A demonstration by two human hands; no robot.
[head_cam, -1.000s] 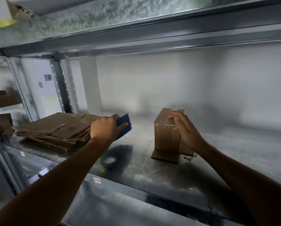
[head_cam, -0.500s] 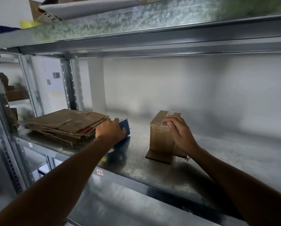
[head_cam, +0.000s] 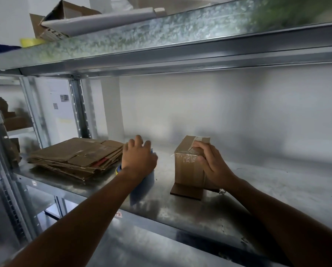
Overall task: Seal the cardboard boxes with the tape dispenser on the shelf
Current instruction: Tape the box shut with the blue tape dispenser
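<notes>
A small brown cardboard box (head_cam: 188,170) stands upright on the metal shelf (head_cam: 276,191), with clear tape over its top front edge and one bottom flap sticking out flat. My right hand (head_cam: 211,162) grips the box at its upper right, fingers curled over the taped edge. To its left, my left hand (head_cam: 138,160) lies over the blue tape dispenser (head_cam: 150,177) and holds it down at shelf level. The hand hides most of the dispenser; a bit of yellow shows at its left side.
A stack of flattened cardboard boxes (head_cam: 76,157) lies on the shelf's left end, close to my left hand. The upper shelf (head_cam: 161,35) hangs low overhead, carrying a rolled sheet and an open box. A steel upright (head_cam: 78,106) stands at the back left.
My left hand has lowered the blue dispenser from mid-air down to the shelf beside the flat cardboard. My right hand has stayed on the box's top edge. The view has tilted upward.
</notes>
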